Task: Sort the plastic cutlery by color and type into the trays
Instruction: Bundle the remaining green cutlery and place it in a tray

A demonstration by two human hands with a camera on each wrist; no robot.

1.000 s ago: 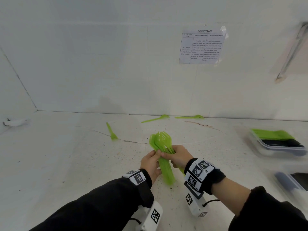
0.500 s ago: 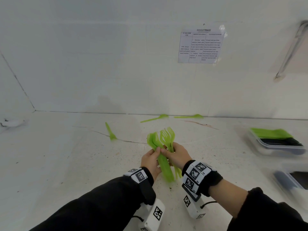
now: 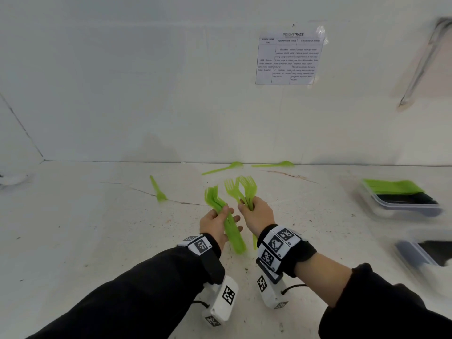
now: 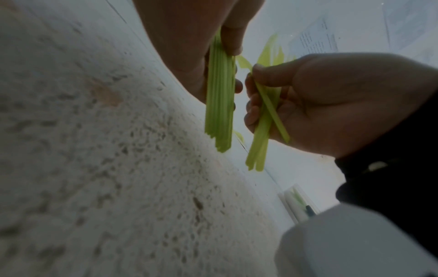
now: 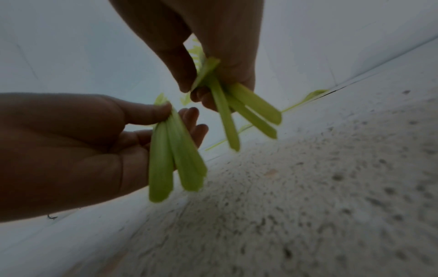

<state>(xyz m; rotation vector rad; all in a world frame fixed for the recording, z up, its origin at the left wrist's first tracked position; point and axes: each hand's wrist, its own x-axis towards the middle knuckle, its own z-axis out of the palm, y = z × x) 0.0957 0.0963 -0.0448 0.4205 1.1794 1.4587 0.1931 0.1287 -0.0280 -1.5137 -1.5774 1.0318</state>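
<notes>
My left hand grips a tight bundle of green plastic forks, thumb pressing them against the fingers, tines up. My right hand holds a smaller fanned bunch of green forks just to the right, apart from the left bundle. From the left wrist, the bundle's handles hang below my left hand, and the right hand's forks are beside them. The right wrist view has the splayed fork handles and the left bundle.
Loose green cutlery lies on the white table: one fork at centre left, two spoons by the back wall. At right stand a clear tray with green and black cutlery, and a nearer tray.
One green bundle held by both hands has been split. My right hand has drawn several forks out to the right, and the hands have moved apart.
</notes>
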